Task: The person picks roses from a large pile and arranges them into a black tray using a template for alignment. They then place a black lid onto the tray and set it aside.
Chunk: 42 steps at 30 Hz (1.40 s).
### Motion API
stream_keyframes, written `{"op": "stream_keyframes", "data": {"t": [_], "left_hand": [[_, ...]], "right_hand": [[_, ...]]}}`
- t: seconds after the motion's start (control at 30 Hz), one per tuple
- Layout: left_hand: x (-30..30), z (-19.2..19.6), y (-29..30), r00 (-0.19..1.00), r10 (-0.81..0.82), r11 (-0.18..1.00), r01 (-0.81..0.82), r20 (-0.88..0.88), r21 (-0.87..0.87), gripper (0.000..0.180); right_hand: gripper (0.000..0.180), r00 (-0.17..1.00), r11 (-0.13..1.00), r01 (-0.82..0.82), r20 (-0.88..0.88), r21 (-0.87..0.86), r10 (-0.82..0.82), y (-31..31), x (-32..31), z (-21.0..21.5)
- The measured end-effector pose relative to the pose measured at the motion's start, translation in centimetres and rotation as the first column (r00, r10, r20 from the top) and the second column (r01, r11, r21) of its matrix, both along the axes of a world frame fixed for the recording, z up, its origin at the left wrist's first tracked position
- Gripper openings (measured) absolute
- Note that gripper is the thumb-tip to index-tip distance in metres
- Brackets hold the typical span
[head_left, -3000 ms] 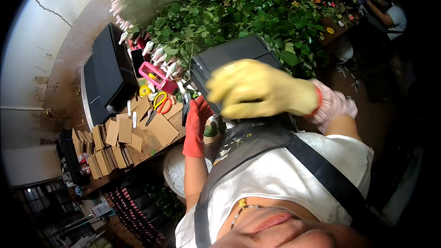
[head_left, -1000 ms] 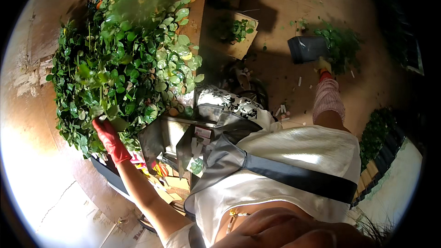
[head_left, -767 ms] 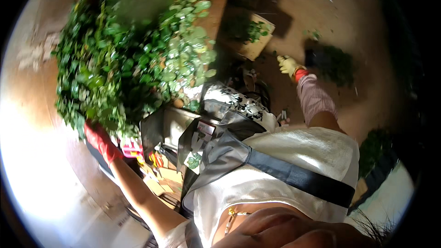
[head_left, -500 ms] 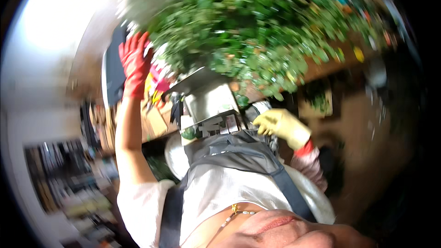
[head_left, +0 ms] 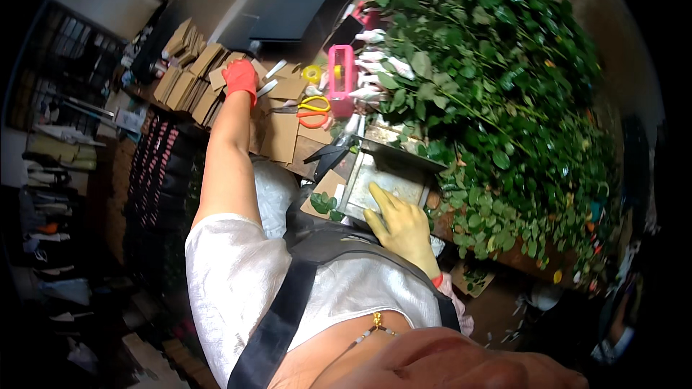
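Note:
My left hand [head_left: 242,78], in a red rubber glove, reaches out to the stacked cardboard pieces [head_left: 189,81] at the upper left. Its fingers are curled at the edge of one brown cardboard piece [head_left: 217,78] and seem closed on it. In a pale yellow glove, my right hand [head_left: 401,227] rests over the near edge of a metal tray [head_left: 389,179] with an upright plate, thumb and fingers apart, nothing held. Scissors with yellow and orange handles [head_left: 313,112] lie right of my left hand, near a pink tape dispenser [head_left: 342,81].
A big heap of leafy green stems [head_left: 497,108] covers the right of the table, several ends wrapped in white [head_left: 371,65]. A dark flat panel [head_left: 306,7] lies at the back. Black-handled shears [head_left: 331,156] lie beside the tray. A pale plastic bag [head_left: 272,198] hangs below the table's edge.
My view has turned left. My left hand, spread beside the leaves before, is now at the cardboard stack with curled fingers. My right hand has moved from beside the tray onto its near edge.

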<state>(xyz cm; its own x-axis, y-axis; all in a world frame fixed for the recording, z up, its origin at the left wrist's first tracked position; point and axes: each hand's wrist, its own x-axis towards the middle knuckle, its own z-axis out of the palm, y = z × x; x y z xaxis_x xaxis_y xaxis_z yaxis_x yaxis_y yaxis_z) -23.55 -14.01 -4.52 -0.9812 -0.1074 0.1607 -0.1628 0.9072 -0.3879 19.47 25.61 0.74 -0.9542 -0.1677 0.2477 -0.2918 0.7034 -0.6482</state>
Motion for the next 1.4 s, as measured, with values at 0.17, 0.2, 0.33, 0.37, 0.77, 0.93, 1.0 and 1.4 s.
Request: {"op": "stream_keyframes", "data": {"t": [0.17,0.2,0.33,0.37,0.77,0.93,1.0,1.4], "left_hand": [[-5.3,-2.5,-2.0,0.957,-0.118,0.99,0.092,-0.265,-0.109,0.05],[-6.1,-2.3,-2.1,0.957,-0.131,0.99,0.111,-0.26,-0.092,0.05],[-10.2,-2.4,-2.6,0.971,-0.111,0.99,0.126,-0.212,0.06,0.05],[-11.4,-3.0,-2.6,0.977,-0.096,0.986,0.119,-0.189,0.114,0.049],[-19.5,-1.6,-12.0,0.994,-0.1,0.931,0.107,-0.039,0.35,0.039],[-18.6,9.4,0.4,0.868,-0.203,0.825,0.401,-0.452,0.399,0.022],[-16.0,14.3,-0.1,0.659,-0.339,0.752,0.619,-0.671,0.227,0.022],[20.0,21.3,22.4,0.503,-0.531,-0.205,0.705,-0.682,0.679,0.033]], "right_hand": [[0.053,0.933,0.999,0.048,0.358,0.005,-0.047,0.7,-0.7,-0.5],[0.053,0.899,0.999,0.03,0.437,0.033,-0.041,0.7,-0.8,-0.5],[0.055,0.843,0.999,-0.006,0.538,0.05,-0.022,0.5,-1.6,0.3],[0.055,0.856,0.998,-0.017,0.516,0.058,-0.015,0.6,-1.9,0.3],[0.049,0.725,0.99,0.121,0.687,-0.065,-0.044,0.2,-2.5,0.8],[0.05,0.767,0.98,0.198,0.627,-0.026,-0.138,-1.1,-2.4,2.4],[0.05,0.8,0.986,0.132,0.598,-0.099,-0.047,-0.8,-2.4,2.7],[0.128,0.94,0.93,0.207,-0.203,-0.303,-0.275,-1.9,-8.8,10.2]]}}
